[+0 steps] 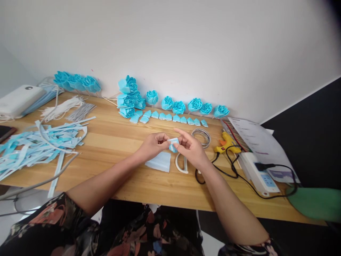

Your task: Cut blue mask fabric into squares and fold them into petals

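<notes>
A small blue fabric piece (173,144) is pinched just six o'clock of view centre by nearly closed left hand (155,145) and half-open right hand (191,146), seemingly so its shape is kept, with cut petals (176,119) lined up at twelve o'clock, apparently for reach.

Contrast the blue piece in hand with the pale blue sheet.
The blue piece is pinched by left hand and right hand; the pale blue sheet lies on the table. The piece is smaller than the sheet and looks folded; the sheet looks flat. Both are light blue.
</notes>
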A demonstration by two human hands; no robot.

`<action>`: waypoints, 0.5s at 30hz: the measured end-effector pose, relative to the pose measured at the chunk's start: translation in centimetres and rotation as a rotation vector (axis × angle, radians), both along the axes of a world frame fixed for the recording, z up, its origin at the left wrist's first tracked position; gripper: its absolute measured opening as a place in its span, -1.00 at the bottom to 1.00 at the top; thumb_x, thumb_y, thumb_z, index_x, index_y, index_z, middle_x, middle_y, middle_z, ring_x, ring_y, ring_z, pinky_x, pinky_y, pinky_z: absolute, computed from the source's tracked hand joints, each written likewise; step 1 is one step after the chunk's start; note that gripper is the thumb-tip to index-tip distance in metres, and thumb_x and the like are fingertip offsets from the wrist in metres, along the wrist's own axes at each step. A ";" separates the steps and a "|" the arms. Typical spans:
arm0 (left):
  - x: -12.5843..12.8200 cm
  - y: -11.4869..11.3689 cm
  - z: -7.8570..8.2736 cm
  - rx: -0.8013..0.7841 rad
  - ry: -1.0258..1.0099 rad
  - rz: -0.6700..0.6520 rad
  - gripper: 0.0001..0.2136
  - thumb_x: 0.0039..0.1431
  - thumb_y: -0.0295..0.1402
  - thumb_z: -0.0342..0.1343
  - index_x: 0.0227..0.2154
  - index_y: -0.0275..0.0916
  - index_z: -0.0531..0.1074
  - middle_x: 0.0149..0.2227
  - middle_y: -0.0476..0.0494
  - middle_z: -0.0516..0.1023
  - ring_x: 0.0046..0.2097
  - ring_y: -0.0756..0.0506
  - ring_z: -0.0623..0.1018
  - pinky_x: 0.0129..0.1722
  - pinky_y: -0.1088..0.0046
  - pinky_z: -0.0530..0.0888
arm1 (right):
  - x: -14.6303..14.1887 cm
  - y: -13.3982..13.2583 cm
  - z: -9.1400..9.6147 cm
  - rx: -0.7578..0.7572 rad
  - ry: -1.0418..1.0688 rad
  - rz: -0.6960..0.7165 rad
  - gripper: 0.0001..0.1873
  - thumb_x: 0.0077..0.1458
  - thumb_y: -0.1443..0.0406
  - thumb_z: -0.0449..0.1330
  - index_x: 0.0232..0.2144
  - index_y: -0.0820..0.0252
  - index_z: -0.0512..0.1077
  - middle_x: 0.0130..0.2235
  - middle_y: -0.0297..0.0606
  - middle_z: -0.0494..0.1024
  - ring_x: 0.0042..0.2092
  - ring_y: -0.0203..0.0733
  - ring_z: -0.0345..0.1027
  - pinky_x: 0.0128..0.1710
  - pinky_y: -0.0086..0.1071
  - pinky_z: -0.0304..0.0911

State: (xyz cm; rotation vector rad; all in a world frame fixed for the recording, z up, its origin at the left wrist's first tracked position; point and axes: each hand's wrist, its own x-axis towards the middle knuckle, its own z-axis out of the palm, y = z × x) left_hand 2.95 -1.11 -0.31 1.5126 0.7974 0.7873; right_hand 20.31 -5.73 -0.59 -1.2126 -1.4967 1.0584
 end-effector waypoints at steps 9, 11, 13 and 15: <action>-0.2 0.0 0.2 0.000 0.058 -0.038 -0.87 -0.01 -0.32 0.12 -0.51 -0.29 0.43 -0.52 -0.01 0.45 -0.45 0.02 0.36 -0.41 0.51 0.25 | 0.2 0.1 -0.3 0.019 -0.083 -0.028 -0.47 0.05 0.31 0.17 0.11 0.11 0.32 -0.42 -0.40 0.40 -0.40 -0.30 0.30 -0.40 -0.44 0.22; -0.2 0.1 0.0 -0.036 0.033 -0.029 -0.86 -0.01 -0.31 0.12 -0.51 -0.29 0.44 -0.51 -0.02 0.47 -0.44 0.02 0.38 -0.41 0.51 0.26 | 0.4 0.2 -0.2 0.014 -0.046 -0.015 -0.47 0.05 0.30 0.16 0.12 0.13 0.31 -0.40 -0.38 0.44 -0.37 -0.28 0.34 -0.35 -0.41 0.25; -0.2 0.3 -0.1 -0.081 0.002 0.018 -0.86 -0.01 -0.30 0.14 -0.50 -0.29 0.44 -0.51 -0.03 0.48 -0.46 0.03 0.37 -0.43 0.52 0.26 | 0.5 0.3 0.1 0.009 -0.002 -0.024 -0.46 0.06 0.28 0.15 0.13 0.13 0.30 -0.35 -0.34 0.48 -0.31 -0.25 0.38 -0.27 -0.36 0.28; -0.3 0.4 -0.3 -0.134 -0.042 0.078 -0.84 -0.01 -0.28 0.16 -0.48 -0.29 0.43 -0.51 -0.02 0.48 -0.49 0.05 0.35 -0.46 0.53 0.25 | 0.6 0.3 0.3 -0.001 0.038 -0.053 -0.47 0.08 0.26 0.15 0.13 0.13 0.29 -0.30 -0.31 0.52 -0.28 -0.23 0.40 -0.21 -0.32 0.30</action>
